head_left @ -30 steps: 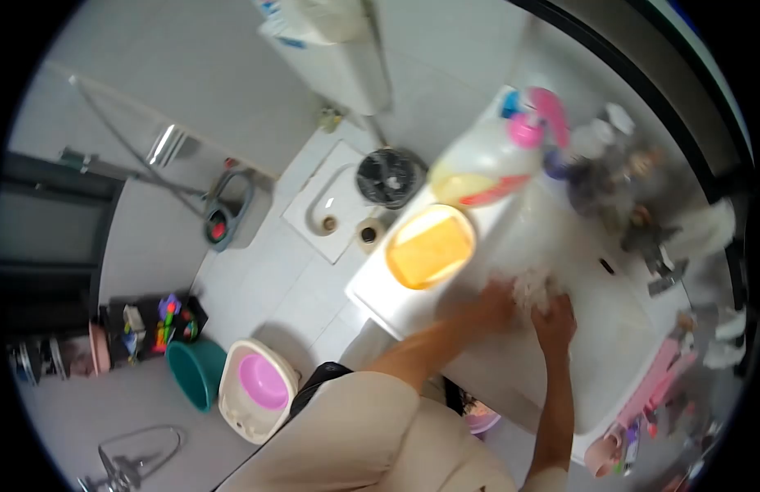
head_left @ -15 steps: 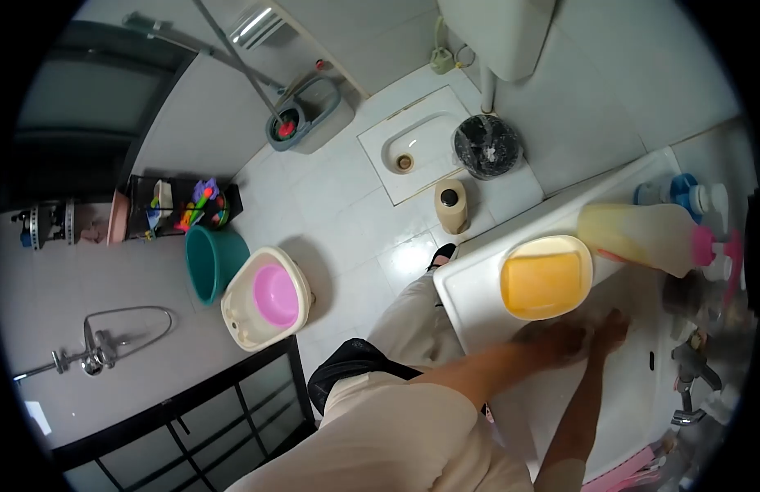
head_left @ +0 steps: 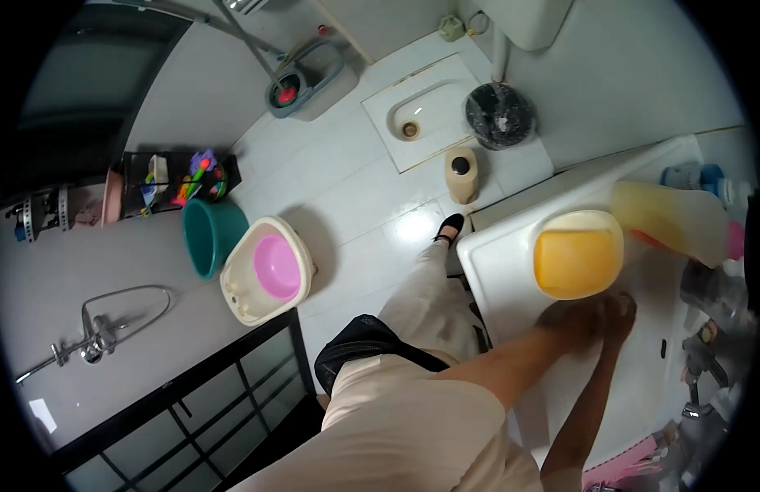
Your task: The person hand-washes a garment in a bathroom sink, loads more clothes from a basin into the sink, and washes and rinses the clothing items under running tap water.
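Note:
Both of my hands are low in the white sink basin (head_left: 503, 287), close together beside a yellow tub (head_left: 578, 254) with a pale rim. My left hand (head_left: 578, 323) is smeared by motion, and its fingers do not show clearly. A dark patch lies by it, which I cannot make out as shadow or object. My right hand (head_left: 619, 316) is right against or just beside the left, with its fingers pointing down near the tub's edge. Whether anything is between the hands is hidden. A large translucent yellowish bottle (head_left: 671, 220) with a pink top lies beyond the tub.
Taps (head_left: 704, 369) and bottles line the sink's far side. On the floor are a beige bottle (head_left: 462, 176), a black-lined bin (head_left: 500, 116), a squat toilet (head_left: 421, 115), a mop bucket (head_left: 331, 82), a green bucket (head_left: 212, 238) and a cream tub (head_left: 241, 283) holding a pink basin (head_left: 277, 268).
The view has shifted, so the sink and yellow tub sit further right. My hands remain together in the basin, now nearer the tub, with the left still blurred.

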Demonstrator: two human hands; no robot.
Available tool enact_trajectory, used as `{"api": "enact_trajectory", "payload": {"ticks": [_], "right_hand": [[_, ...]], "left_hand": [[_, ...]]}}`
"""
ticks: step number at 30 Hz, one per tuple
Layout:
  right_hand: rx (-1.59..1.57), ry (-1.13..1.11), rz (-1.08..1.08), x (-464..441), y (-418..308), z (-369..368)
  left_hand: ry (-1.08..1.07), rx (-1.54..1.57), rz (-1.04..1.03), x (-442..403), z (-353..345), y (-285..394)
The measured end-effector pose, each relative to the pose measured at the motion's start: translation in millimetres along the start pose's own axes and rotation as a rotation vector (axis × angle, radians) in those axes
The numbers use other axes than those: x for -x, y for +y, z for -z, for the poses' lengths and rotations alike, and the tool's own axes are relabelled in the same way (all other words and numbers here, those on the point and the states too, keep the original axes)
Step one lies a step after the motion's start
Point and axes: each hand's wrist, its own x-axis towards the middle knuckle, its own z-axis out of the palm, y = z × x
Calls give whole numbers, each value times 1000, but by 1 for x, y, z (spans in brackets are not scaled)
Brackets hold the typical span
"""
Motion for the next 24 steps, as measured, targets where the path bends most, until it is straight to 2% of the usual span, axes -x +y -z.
{"api": "enact_trajectory", "payload": {"ticks": [3,6,9,12,13,15,16,18,21,23,24], "right_hand": [[-228,54,113,48,-8,10],[-471,185,107,98,-6,7],[-682,318,-91,96,-5,-15],[-357,425,-245,68,-9,-34],[-334,410,-227,62,-8,-37],[-279,379,-188,51,0,-34],[-249,326,-226,45,5,-31],[-196,228,-295,33,13,-27],[73,427,-258,13,37,-43],[84,264,-281,-2,36,-27],[89,182,-289,-11,34,-13]], "left_hand": [[9,118,58,2,6,5],[15,194,113,-3,2,6],[88,123,37,-12,-12,0],[99,-172,87,-12,-11,7],[101,-270,109,-10,-6,12],[-40,-479,113,-12,-3,11],[-183,-589,92,-18,-3,9],[-267,-651,32,-22,-4,6],[-180,-611,-116,-15,-2,9],[-238,-729,-254,-12,13,24],[-204,-597,-146,-18,17,33]]}}
